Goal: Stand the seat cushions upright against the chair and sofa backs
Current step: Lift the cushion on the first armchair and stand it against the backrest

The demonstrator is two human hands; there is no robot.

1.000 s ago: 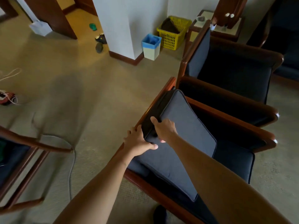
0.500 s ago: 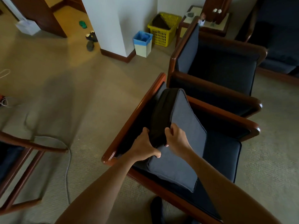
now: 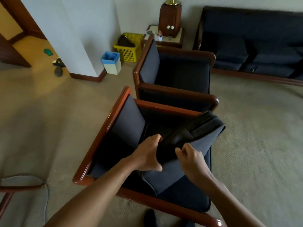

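A dark blue seat cushion [image 3: 188, 154] is lifted out of the near wooden armchair [image 3: 105, 133], tilted with its black edge up and its far corner over the chair's right side. My left hand [image 3: 147, 154] grips the cushion's near black edge from the left. My right hand [image 3: 191, 159] holds the same edge from the right. The chair's blue back pad [image 3: 129, 123] stands bare on the left. A second armchair [image 3: 177, 76] sits just behind. A dark sofa [image 3: 252, 46] with several flat cushions stands at the far right wall.
A yellow basket [image 3: 129, 48], a blue-lined bin [image 3: 111, 63] and a side table with a lamp base [image 3: 170, 22] stand by the far wall. A white pillar [image 3: 68, 35] rises on the left. A cable [image 3: 45, 192] lies on the carpet by another chair frame [image 3: 14, 189].
Both hands have swung the cushion from leaning by the chair's left side across to the right, lifting it off the seat. The view has shifted, bringing the sofa into sight.
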